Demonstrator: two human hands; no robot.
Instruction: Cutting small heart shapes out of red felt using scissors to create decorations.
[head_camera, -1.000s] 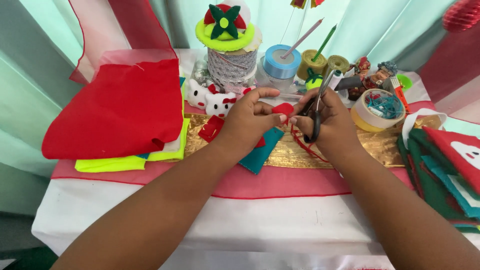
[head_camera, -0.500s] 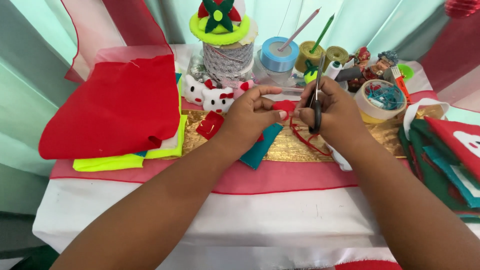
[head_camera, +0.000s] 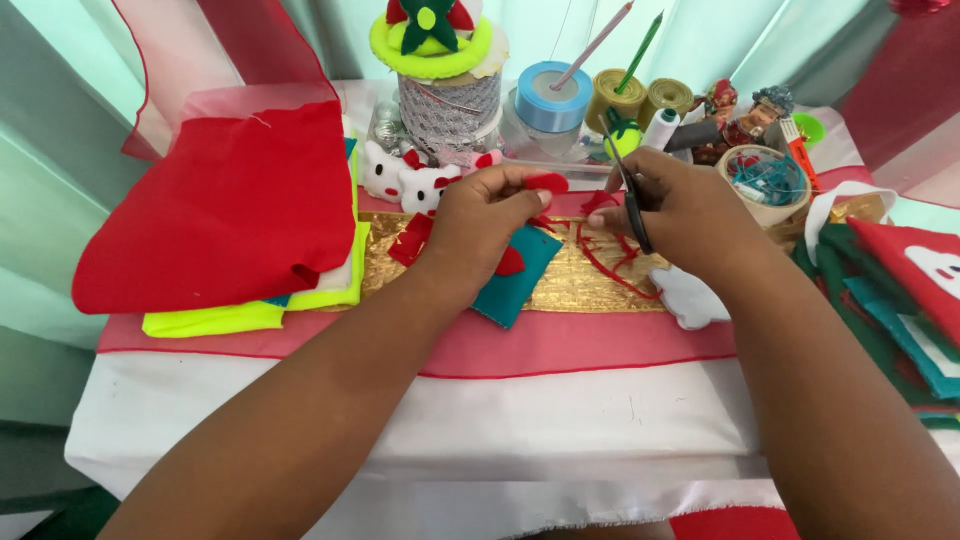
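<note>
My left hand (head_camera: 482, 225) pinches a small rounded piece of red felt (head_camera: 547, 184) between thumb and fingers, held above the table. My right hand (head_camera: 688, 205) grips dark scissors (head_camera: 628, 190), blades pointing up and away, just right of the felt piece. Thin red felt trimmings (head_camera: 603, 252) lie on the gold cloth strip (head_camera: 585, 287) under both hands. A teal felt piece (head_camera: 520, 275) lies beneath my left wrist, with other red scraps (head_camera: 412, 240) to its left.
A stack of red and neon yellow felt (head_camera: 230, 215) lies at left. Small white plush cats (head_camera: 400, 180), a lace spool (head_camera: 448, 105), ribbon rolls (head_camera: 550, 100), figurines (head_camera: 745, 115) and a round tub (head_camera: 765, 180) crowd the back. Green and red felt pieces (head_camera: 900, 290) pile at right.
Both hands stay together over the gold strip with the red felt piece and the scissors. The view has shifted slightly; the scissors have tilted a little.
</note>
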